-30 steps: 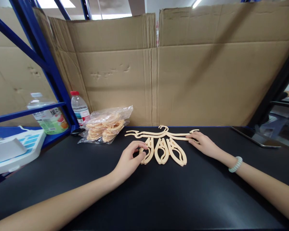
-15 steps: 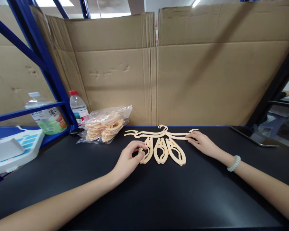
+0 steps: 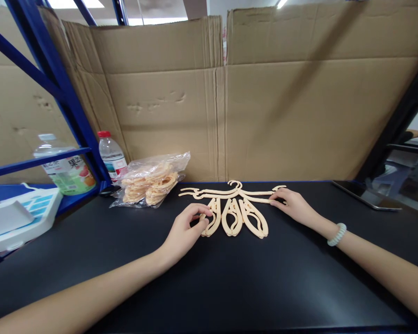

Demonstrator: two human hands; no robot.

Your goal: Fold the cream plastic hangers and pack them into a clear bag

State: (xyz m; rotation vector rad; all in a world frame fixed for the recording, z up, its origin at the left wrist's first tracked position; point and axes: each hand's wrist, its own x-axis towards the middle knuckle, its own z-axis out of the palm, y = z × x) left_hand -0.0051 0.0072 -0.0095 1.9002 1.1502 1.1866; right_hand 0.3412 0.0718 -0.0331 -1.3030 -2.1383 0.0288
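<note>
A clear bag (image 3: 151,181) of hangers, far left on the black table (image 3: 244,283), partly hid a red-capped bottle (image 3: 112,150); a blue rail (image 3: 21,166) crossed a larger bottle (image 3: 71,181), whose label showed "果". The smaller label was illegible. Two spread hangers (image 3: 239,192) lay far centre, with three folded hangers (image 3: 226,225) just nearer. The half-curled left hand (image 3: 184,229) touched the leftmost folded one; the right hand (image 3: 294,205), loosely bent, met the spread pair's right end. Neither grip's firmness could be told.
</note>
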